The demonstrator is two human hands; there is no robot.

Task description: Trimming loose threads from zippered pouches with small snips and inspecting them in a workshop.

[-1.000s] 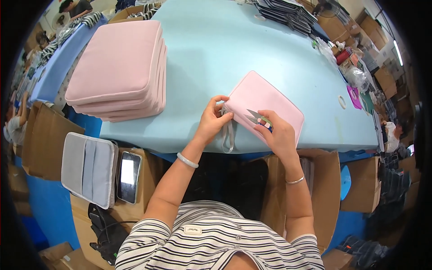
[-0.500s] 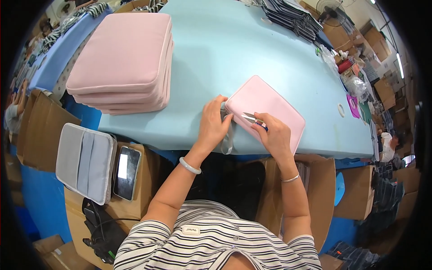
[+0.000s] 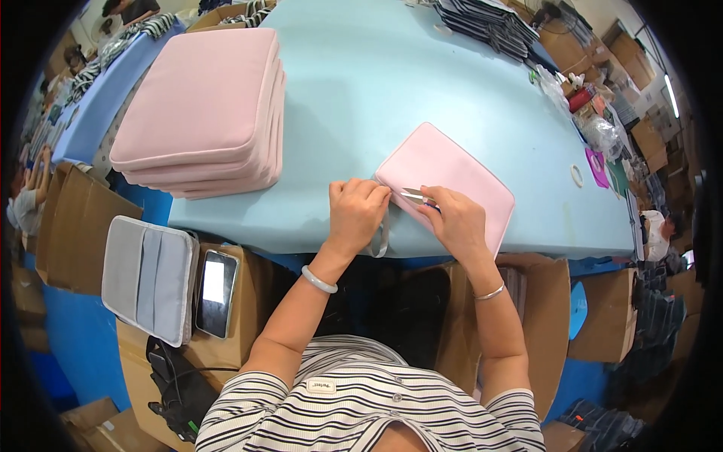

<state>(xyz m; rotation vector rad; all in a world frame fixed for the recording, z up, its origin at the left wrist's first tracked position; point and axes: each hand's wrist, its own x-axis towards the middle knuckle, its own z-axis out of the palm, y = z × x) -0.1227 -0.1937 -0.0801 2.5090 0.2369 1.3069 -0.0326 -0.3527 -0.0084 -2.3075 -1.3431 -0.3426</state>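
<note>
A pink zip sleeve lies flat and slanted near the front edge of the blue-covered table. At its left corner my left hand is closed, thumb and fingers pinching the edge. A thin grey strap hangs down beside that corner, over the table edge. My right hand rests over the sleeve's near side and holds small thread snips, their blades pointing left toward the pinched corner. Whatever fine bit lies between my left fingertips is hidden.
A stack of pink sleeves stands at the left of the table. Dark folded pieces lie at the far right. Below left, a grey padded sleeve and a phone sit on a carton. An open carton stands below right.
My left hand has rolled over, its fingers now curled together at the sleeve's corner. The snips have barely moved. The whole view has shifted slightly.
</note>
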